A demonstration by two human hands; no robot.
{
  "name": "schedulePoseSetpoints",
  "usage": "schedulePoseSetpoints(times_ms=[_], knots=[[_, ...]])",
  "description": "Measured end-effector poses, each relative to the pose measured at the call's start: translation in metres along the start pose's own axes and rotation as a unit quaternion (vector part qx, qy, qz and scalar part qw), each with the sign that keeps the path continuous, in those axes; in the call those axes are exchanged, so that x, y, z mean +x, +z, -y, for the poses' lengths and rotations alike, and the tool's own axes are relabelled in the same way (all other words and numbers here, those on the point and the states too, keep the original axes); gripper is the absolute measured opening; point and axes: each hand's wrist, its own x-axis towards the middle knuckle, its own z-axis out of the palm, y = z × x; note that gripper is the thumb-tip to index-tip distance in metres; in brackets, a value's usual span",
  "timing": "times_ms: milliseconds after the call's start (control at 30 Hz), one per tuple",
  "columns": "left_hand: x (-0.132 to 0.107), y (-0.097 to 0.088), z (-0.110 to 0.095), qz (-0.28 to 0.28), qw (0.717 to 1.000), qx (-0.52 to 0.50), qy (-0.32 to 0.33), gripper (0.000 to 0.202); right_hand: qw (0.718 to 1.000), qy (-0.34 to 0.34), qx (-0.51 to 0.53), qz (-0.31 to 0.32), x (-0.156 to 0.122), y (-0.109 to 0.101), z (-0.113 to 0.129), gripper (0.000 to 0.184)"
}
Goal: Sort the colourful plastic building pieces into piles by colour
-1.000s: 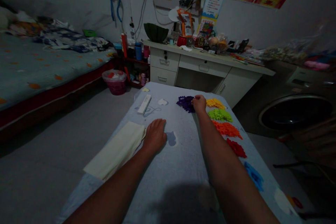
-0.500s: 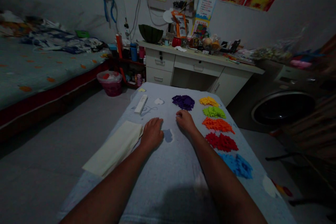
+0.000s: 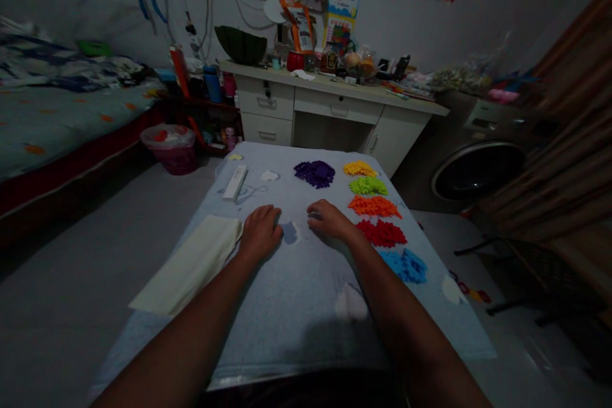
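Observation:
My left hand (image 3: 261,233) lies palm down on the blue cloth-covered table (image 3: 287,306), fingers stretched out, with nothing visible under it. Just left of it is a folded cream cloth or paper (image 3: 191,268). My right hand (image 3: 329,219) rests on its side, fingers loosely bent, a gap showing between thumb and forefinger. Beyond it is a heap of small dark purple pieces (image 3: 315,173). To its right runs a row of heaps: yellow (image 3: 359,168), green (image 3: 368,185), orange (image 3: 374,206), red (image 3: 382,233) and blue (image 3: 406,265), the last partly behind my forearm.
A slim white box (image 3: 235,183) lies at the table's far left. Past the table stands a cluttered white desk (image 3: 268,105). A bed (image 3: 71,115) and a pink bin (image 3: 171,150) are on the left, a washing machine (image 3: 473,153) on the right.
The view has swung right and down, so the scene sits farther left. My right hand has drawn back slightly from the purple heap, and its thumb and forefinger have parted. My left hand stays flat.

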Motion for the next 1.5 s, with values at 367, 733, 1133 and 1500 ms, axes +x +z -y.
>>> schedulePoseSetpoints(times_ms=[367,733,1133,1500], knots=[[-0.005,-0.001,-0.011,0.024,0.998,-0.005,0.065,0.037,0.960,0.192,-0.002,-0.201,-0.116,-0.079,-0.076,0.026],[-0.016,-0.004,-0.043,0.085,0.988,0.022,0.125,0.037,0.900,0.340,-0.028,-0.271,-0.187,-0.054,-0.121,0.052],[-0.052,-0.017,-0.116,0.224,0.944,-0.040,0.237,0.047,0.890,0.350,-0.022,-0.293,-0.196,-0.021,-0.074,0.048],[-0.057,0.029,-0.177,0.176,0.960,-0.135,0.172,0.096,0.873,0.299,0.155,-0.353,-0.177,-0.007,-0.030,0.042]])
